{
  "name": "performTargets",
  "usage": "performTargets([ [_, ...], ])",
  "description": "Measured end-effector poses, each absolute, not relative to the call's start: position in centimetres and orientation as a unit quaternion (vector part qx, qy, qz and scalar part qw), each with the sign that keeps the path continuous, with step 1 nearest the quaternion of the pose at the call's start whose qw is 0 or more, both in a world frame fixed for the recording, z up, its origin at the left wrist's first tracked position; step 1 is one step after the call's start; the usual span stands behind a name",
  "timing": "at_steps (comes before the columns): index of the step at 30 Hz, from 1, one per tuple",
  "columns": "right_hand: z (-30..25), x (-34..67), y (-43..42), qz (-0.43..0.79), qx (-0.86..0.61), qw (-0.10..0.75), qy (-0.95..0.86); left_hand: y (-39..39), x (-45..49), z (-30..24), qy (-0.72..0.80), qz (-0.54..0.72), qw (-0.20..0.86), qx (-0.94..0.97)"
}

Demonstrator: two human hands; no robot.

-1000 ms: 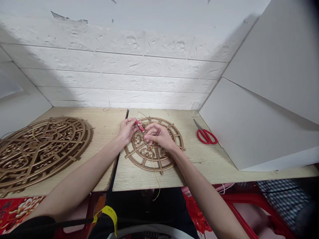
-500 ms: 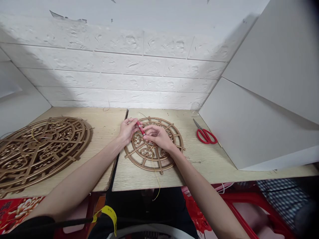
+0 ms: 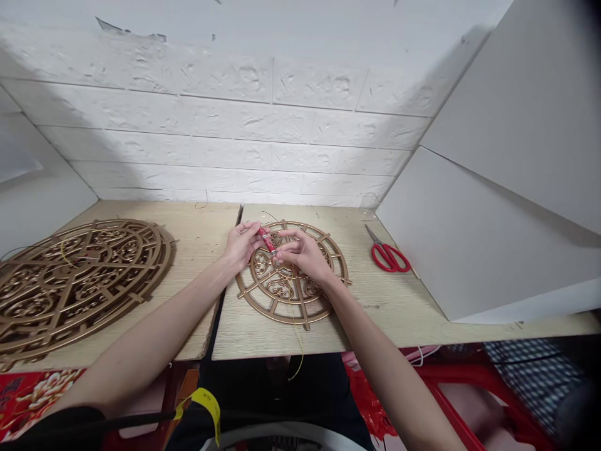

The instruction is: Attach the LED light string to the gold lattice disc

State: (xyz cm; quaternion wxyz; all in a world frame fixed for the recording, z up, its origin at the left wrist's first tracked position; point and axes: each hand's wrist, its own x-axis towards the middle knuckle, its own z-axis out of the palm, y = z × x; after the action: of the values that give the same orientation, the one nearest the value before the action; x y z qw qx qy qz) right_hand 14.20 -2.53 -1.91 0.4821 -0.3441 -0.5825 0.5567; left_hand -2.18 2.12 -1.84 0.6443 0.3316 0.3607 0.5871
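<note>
My left hand (image 3: 243, 243) grips the upper end of a slim red tube with silver bands (image 3: 267, 241) between thumb and fingers. At its lower end, my right hand (image 3: 305, 255) pinches with the thumb, its index finger raised and curved. Whether that pinch also has thread in it is too small to tell. Below both hands a round gold-coloured lattice panel (image 3: 273, 305) with scroll ornaments lies flat on the table. A thin yellow thread (image 3: 300, 351) runs from the panel's middle area down over the table's front edge.
A stack of similar gold lattice panels (image 3: 159, 266) lies at the left. Red-handled scissors (image 3: 390, 257) rest right of the panel. The wooden table (image 3: 197, 225) has a dark gap down its middle. White boards (image 3: 451, 232) and a white brick-pattern wall (image 3: 291, 131) surround it.
My right hand has loosened slightly, its index finger lifting off the red tube while the thumb stays at the lower end. The yellow thread's hanging end has shifted a little.
</note>
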Motion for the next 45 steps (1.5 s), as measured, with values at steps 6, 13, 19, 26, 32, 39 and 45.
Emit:
performTargets([
  [6, -1.4, 14.7, -2.6, 0.598, -0.354, 0.509, -0.507, 2.4, -2.4, -1.8, 0.359, 0.59, 0.655, 0.307],
  [13, -1.3, 14.6, -2.6, 0.586, -0.352, 0.499, -0.533, 2.4, -2.4, -1.9, 0.354, 0.593, 0.656, 0.303],
  [19, -0.8, 14.6, -3.0, 0.56, -0.351, 0.484, -0.574, 2.4, -2.4, -1.9, 0.356, 0.594, 0.654, 0.304],
  [26, -1.0, 14.1, -3.1, 0.567, -0.299, 0.465, -0.611, 2.3, -2.4, -1.8, 0.348, 0.591, 0.656, 0.317],
  [32, -1.3, 13.5, -3.2, 0.551, -0.289, 0.475, -0.622, 2.1, -2.2, -1.8, 0.353, 0.592, 0.65, 0.321],
  [39, -2.1, 13.1, -3.2, 0.475, -0.318, 0.502, -0.649, 2.4, -2.3, -2.1, 0.339, 0.607, 0.643, 0.322],
  [45, -2.1, 13.5, -3.1, 0.362, -0.365, 0.492, -0.702, 2.6, -2.3, -2.3, 0.343, 0.614, 0.635, 0.32],
])
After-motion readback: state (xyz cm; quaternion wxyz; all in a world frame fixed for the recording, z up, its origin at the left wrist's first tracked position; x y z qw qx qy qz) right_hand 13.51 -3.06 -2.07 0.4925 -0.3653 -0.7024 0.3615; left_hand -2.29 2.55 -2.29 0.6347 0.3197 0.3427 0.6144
